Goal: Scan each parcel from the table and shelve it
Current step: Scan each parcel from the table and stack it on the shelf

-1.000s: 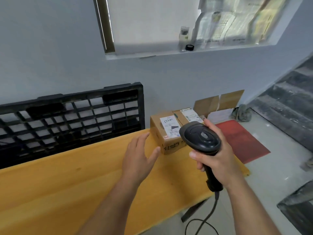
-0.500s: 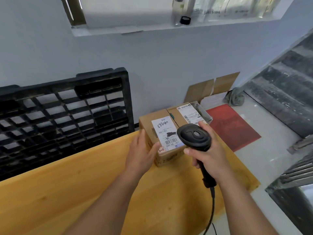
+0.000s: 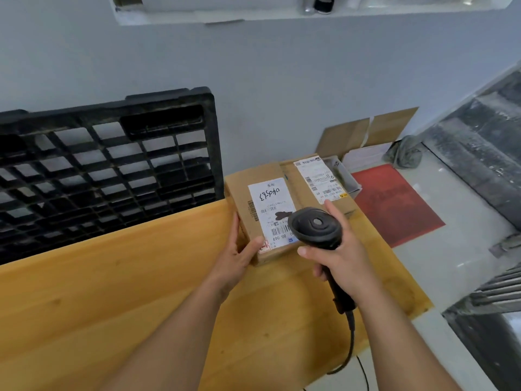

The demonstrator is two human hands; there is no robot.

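Vs 1 s ago: L hand [image 3: 239, 258] was spread and short of the front box [image 3: 253, 174]; half a sec ago it lay against the box's left face. Now it grips the near left corner, w/ fingers along the left face and thumb hooked over the top edge beside the label [image 3: 272, 204]. Box hasn't shifted: it lies flat at the far right end of the table [image 3: 112, 277], touching a 2nd box [image 3: 296, 190] on its right. R hand [image 3: 346, 261] still has its fingers clamped round the handle of the scanner [image 3: 314, 228]. The scanner head now overlaps the label's lower right; before, it sat just off the label's edge. Camera has tipped down & come closer, so the window ledge [image 3: 253, 16] is now at the very top.

Hidden/unclear:
- Scanner head covers the barcode's right end & part of the printed no. beneath.
- L fingers show edge-on only, can't count them.
- R hand's lower fingers wrap under the handle, out of sight; one finger sticks up past the head's far side.
- Cable [image 3: 351, 342] drops off the table edge & leaves the frame at the bottom.
- Small label print is unreadable.
- Grey thing [image 3: 345, 176] beyond the 2nd box: can't tell what it is.
- Black pallet [image 3: 112, 165] stands against the wall behind the table, cut off at left.
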